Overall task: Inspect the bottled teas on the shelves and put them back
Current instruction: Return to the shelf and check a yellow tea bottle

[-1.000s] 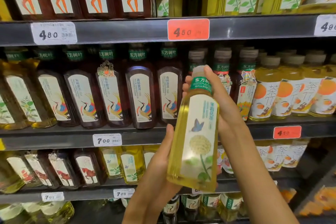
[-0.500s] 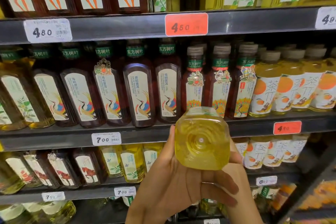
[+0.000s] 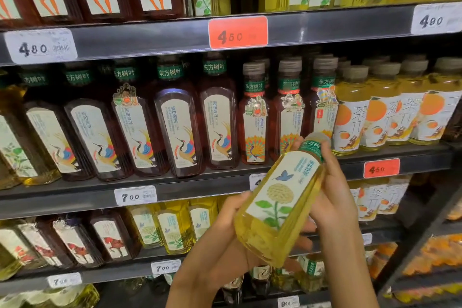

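Yellow tea bottle (image 3: pixel 282 202) held tilted, cap up-right, in front of the shelves.
Left hand (image 3: pixel 225 240) cups its base, right hand (image 3: pixel 332 195) grips the neck; dark tea bottles (image 3: pixel 180 127) stand behind, shelf edge (image 3: pixel 175 190) close below.

Warm, fairly even light from above and in front. Deep shadow under each shelf (image 3: pixel 175 40), darkest at lower right. Soft glare on dark bottles (image 3: pixel 175 97). Slight blur throughout, price tags (image 3: pixel 40 46) smeared. Strong wide-angle bending toward edges.
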